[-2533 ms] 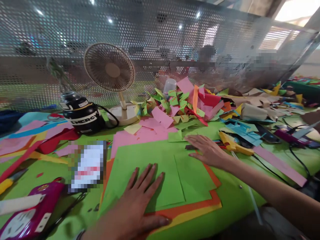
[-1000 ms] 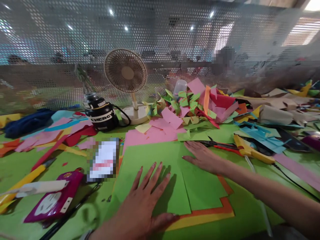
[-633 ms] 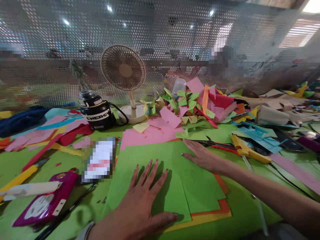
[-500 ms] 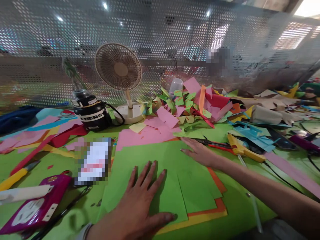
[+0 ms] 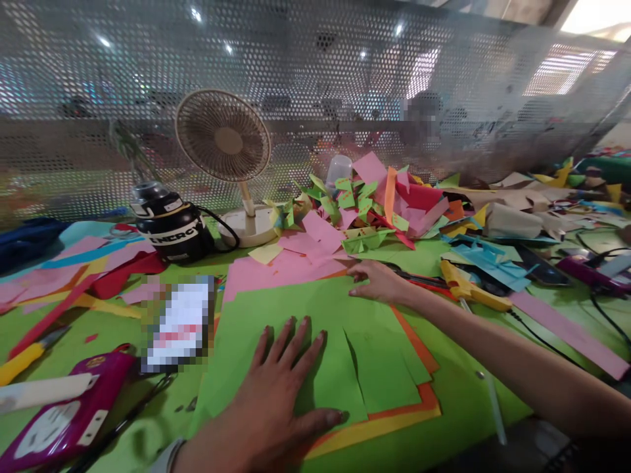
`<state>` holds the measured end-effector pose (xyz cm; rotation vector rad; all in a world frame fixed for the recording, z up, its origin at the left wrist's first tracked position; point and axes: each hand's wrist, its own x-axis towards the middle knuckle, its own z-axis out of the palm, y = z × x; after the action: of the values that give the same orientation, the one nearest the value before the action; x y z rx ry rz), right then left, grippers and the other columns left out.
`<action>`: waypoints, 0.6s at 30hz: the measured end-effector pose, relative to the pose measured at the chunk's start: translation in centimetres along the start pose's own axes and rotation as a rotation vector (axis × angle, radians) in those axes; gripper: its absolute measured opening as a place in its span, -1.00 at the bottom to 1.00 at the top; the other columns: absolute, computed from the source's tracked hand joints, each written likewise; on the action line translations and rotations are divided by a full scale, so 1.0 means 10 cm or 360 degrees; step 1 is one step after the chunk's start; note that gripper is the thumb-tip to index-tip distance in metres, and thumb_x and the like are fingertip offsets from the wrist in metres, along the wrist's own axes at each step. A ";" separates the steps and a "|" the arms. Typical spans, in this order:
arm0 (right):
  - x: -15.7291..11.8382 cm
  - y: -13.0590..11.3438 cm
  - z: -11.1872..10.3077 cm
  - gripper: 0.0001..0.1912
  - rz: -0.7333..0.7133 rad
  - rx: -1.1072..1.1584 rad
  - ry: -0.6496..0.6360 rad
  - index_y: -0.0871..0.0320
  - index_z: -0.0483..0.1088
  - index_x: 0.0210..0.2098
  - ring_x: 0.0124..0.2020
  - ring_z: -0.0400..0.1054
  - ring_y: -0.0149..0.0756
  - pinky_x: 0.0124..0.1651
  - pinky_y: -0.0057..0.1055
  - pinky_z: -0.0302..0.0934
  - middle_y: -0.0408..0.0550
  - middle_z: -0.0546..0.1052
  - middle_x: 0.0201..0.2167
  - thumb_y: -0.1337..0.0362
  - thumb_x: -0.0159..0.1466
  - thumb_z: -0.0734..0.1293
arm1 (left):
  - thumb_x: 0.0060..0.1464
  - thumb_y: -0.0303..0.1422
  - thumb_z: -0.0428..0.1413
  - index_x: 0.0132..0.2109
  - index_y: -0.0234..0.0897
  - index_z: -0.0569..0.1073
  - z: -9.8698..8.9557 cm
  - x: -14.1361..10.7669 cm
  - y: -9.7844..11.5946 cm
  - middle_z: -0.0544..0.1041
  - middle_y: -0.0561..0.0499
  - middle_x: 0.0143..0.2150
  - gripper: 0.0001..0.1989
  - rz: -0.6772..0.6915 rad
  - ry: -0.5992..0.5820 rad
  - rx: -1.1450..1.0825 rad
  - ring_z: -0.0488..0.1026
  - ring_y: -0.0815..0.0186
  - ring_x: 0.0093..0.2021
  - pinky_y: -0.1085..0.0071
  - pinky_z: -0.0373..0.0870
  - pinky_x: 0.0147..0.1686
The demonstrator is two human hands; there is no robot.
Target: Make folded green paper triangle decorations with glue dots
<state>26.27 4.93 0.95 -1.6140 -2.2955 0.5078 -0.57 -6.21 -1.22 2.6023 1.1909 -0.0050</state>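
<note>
My left hand [image 5: 276, 394] lies flat with spread fingers on a green paper sheet [image 5: 241, 341]. This sheet overlaps another green sheet [image 5: 384, 368], and a narrow dark gap shows along its slightly raised right edge. At the far edge of the green sheets rests my right hand [image 5: 379, 282], fingers a little bent and thumb apart from them, with no object visible in it. Beneath the green sheets, orange paper [image 5: 428, 399] and yellow paper [image 5: 374, 436] stick out at the right and front. Pink paper [image 5: 251, 272] shows beyond the far edge.
A fan [image 5: 227, 141] and a black bottle [image 5: 175, 230] stand at the back, before a perforated metal screen [image 5: 305, 66]. Cut paper scraps [image 5: 320, 230] are heaped behind the sheets. A phone [image 5: 180, 322] and purple case [image 5: 73, 407] lie left; a yellow glue gun [image 5: 473, 292] lies right.
My right hand's fingers have bent from a flatter, stretched pose at the far edge. The gap along the upper green sheet's edge has widened. My left hand stays flat; the view has shifted slightly.
</note>
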 end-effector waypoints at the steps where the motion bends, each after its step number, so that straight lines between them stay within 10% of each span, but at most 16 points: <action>1: -0.01 -0.02 0.01 -0.53 0.0005 0.0011 0.0020 0.25 0.49 -0.07 -0.17 0.46 -0.11 -0.12 -0.23 0.31 0.09 0.57 -0.18 0.27 0.02 0.50 | 0.03 0.29 -0.11 0.39 -0.04 -0.08 0.00 0.00 0.01 -0.12 -0.16 0.43 -0.09 -0.0006 0.0002 0.0001 -0.17 -0.21 0.39 -0.31 -0.16 0.23; 8: -0.19 -0.28 0.08 -0.80 -0.0109 -0.0002 0.0136 0.16 0.52 -0.18 -0.09 0.42 -0.15 0.00 -0.20 0.25 0.04 0.54 -0.16 0.24 0.22 0.36 | 0.05 0.28 -0.14 0.39 -0.11 0.02 -0.08 0.07 0.06 -0.03 -0.16 0.41 -0.11 -0.0091 0.0022 0.0030 -0.05 -0.17 0.37 -0.23 -0.03 0.25; 18: -0.34 -0.37 0.12 -0.67 -0.0169 -0.0195 0.0089 0.16 0.50 -0.16 -0.03 0.35 -0.04 0.07 -0.07 0.12 0.05 0.55 -0.15 0.07 0.19 0.39 | 0.16 0.21 -0.22 0.39 -0.22 0.01 -0.08 0.11 0.06 -0.05 -0.18 0.42 -0.17 -0.0128 0.0043 0.0064 -0.05 -0.05 0.39 -0.14 -0.01 0.28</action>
<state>23.76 0.43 1.42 -1.5288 -2.3967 0.2987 0.48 -5.57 -0.44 2.5945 1.3176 -0.0105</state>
